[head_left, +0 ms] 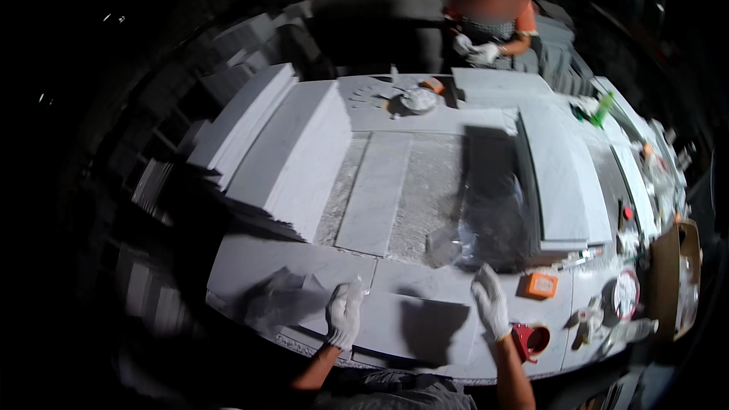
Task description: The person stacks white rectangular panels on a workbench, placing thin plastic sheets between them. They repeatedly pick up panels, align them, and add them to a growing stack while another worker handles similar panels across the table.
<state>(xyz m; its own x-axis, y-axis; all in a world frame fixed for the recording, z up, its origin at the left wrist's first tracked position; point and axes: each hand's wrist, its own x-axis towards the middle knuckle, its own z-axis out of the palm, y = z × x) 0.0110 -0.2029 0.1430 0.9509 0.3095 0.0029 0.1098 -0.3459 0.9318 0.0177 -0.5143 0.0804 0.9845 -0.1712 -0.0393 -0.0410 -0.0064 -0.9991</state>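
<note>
Both my hands wear white knit gloves. My left hand [345, 314] is over the near edge of the workbench, its fingers pressed together; a small shiny bit shows at the fingertips, but what they hold is unclear. Crumpled clear plastic film [281, 300] lies just left of it. A white marble-like slab [383, 323] lies flat between my hands, with a dark shadow across it. My right hand [490, 304] is at that slab's right end, fingers stretched forward and nothing seen in them. Beyond it, more clear plastic film [493, 220] lies by the right stack.
Tall slab stacks stand left [285, 152] and right [554, 175], with a single slab [376, 193] between them. Near my right hand are an orange box [541, 285] and a red tape roll [531, 340]. A cardboard box [676, 281] stands far right. Another gloved person [493, 19] works across the bench.
</note>
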